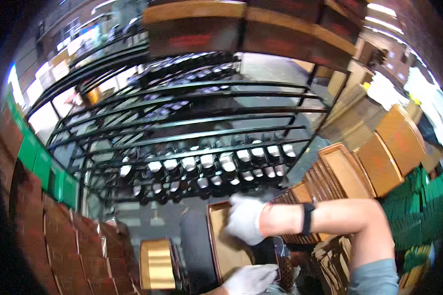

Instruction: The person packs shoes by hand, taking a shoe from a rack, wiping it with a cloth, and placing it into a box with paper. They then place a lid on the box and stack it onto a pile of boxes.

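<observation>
An open shoebox point(220, 246), dark red-brown outside and tan inside, lies in front of me at the lower middle. My right hand point(246, 219), in a white glove, is curled over its far right part; the fingertips are hidden. The forearm crosses in from the right, with a black band near the wrist. Across the box's near end lies my left hand point(251, 280), also white-gloved, fingers stretched toward the right and somewhat blurred. Between the hands a dark patch shows at the box's right side; I cannot make out what it is.
A black metal rack point(197, 118) ahead carries rows of black-and-white shoes point(206, 162). Brown boxes point(64, 236) and green boxes point(39, 162) are stacked at left. Another open box point(157, 263) stands left of a dark rounded surface point(197, 246). Cardboard trays point(349, 172) fill the right.
</observation>
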